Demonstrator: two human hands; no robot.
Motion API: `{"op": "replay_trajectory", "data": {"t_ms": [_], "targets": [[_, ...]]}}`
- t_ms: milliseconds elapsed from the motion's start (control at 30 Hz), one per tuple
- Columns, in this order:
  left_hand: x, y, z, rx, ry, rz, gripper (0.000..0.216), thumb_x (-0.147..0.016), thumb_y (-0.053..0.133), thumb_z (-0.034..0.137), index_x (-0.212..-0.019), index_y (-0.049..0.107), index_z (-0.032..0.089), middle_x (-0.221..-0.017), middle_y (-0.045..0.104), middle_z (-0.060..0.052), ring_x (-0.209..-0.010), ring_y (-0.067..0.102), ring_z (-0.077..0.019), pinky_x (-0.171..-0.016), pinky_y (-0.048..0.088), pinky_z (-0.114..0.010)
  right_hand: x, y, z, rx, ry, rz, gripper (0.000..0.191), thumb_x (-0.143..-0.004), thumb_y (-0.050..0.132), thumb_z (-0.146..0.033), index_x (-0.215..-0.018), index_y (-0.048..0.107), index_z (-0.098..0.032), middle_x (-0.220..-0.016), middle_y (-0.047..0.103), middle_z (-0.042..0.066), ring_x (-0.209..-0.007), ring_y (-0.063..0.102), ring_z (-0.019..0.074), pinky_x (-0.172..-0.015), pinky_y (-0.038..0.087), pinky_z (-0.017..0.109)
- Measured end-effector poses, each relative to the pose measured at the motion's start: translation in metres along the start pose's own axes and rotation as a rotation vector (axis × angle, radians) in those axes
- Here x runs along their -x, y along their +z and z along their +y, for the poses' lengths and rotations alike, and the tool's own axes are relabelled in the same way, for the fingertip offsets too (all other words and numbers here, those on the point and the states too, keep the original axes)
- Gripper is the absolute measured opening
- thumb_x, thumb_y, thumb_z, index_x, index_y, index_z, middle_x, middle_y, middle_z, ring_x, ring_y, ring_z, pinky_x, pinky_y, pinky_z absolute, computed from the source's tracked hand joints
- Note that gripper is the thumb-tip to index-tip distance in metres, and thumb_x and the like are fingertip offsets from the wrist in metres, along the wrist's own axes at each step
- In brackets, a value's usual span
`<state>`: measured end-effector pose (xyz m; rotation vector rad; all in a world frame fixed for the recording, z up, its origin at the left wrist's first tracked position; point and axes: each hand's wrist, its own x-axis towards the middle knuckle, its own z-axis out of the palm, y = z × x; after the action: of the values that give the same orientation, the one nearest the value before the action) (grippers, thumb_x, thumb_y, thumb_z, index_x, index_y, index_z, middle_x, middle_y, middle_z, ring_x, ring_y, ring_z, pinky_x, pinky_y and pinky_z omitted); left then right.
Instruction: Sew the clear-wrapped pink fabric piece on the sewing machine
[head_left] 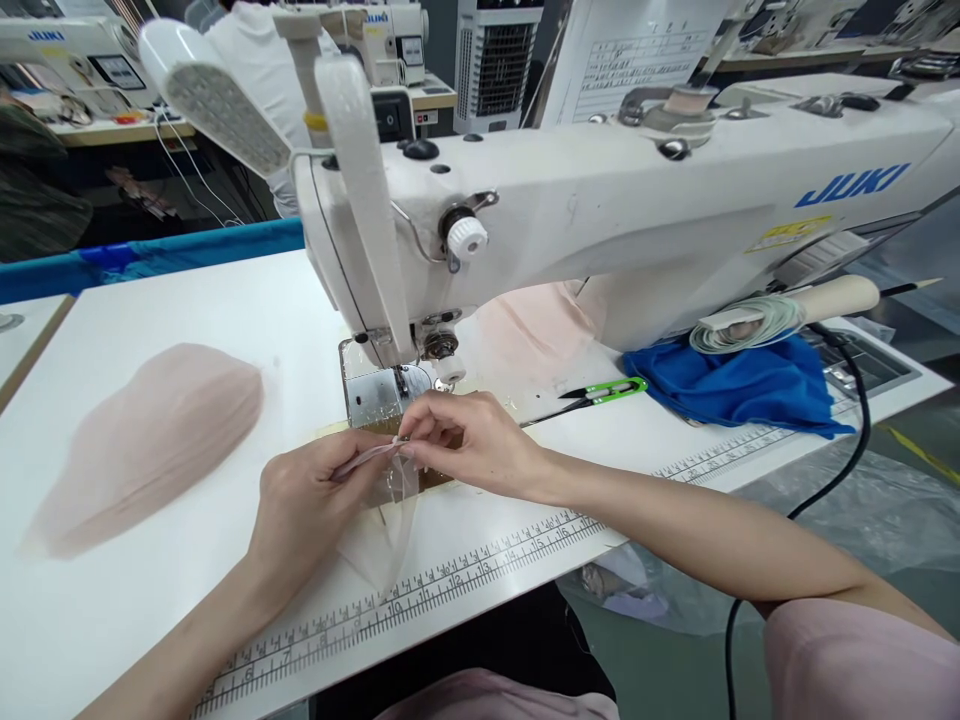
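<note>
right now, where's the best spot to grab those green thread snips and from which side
Probably by the green handle of the thread snips, coming from the right. The dark blades point left toward the right hand, while the handle end lies free on the table beside the blue cloth. They lie flat, so pinch from above.

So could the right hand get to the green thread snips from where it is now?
Probably yes. The thread snips lie in the open on the table, just to the right of the right hand, with nothing between them. But that hand and the left hand are both pinching the sheer fabric piece, so it would have to let go first.
</note>
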<state>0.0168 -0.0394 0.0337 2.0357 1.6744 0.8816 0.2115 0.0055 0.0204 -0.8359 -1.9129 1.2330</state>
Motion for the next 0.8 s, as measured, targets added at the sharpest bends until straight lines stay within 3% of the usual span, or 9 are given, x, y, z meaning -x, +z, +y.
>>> {"op": "replay_trajectory", "data": {"t_ms": [300,567,800], "targets": [[-0.0011,0.0000,0.0012,-0.014,0.036,0.017,0.019,-0.087,0.060,0.039,-0.078,0.073,0.028,-0.052,0.061,0.007,-0.050,0.055,-0.0103,-0.049,0.043,-0.022,-0.0001,-0.0003,0.0004,0.005,-0.021,-0.016,0.004,-0.085,0.065,-0.016,-0.087,0.063,-0.019,-0.074,0.068,-0.003,-0.068,0.065,0.0083,-0.060,0.053,0.021],[0.0008,0.0019,-0.0036,0.013,0.111,0.030,0.015,-0.088,0.061,0.036,-0.083,0.073,0.027,-0.078,0.077,0.005,-0.057,0.063,-0.0100,-0.053,0.046,-0.022,-0.0012,-0.0015,0.0013,0.016,-0.021,-0.056,0.008,-0.084,0.065,-0.015,-0.088,0.061,-0.019,-0.072,0.067,-0.005,-0.068,0.064,0.0085,-0.063,0.053,0.022],[-0.0001,0.0018,-0.0036,0.004,0.136,0.028,0.012,-0.088,0.063,0.033,-0.082,0.072,0.026,-0.075,0.076,0.007,-0.055,0.062,-0.0077,-0.050,0.043,-0.019,-0.0010,-0.0013,0.0022,0.002,-0.049,-0.061,0.006,-0.084,0.064,-0.015,-0.088,0.061,-0.018,-0.072,0.066,-0.004,-0.066,0.063,0.0073,-0.062,0.053,0.020]]}}
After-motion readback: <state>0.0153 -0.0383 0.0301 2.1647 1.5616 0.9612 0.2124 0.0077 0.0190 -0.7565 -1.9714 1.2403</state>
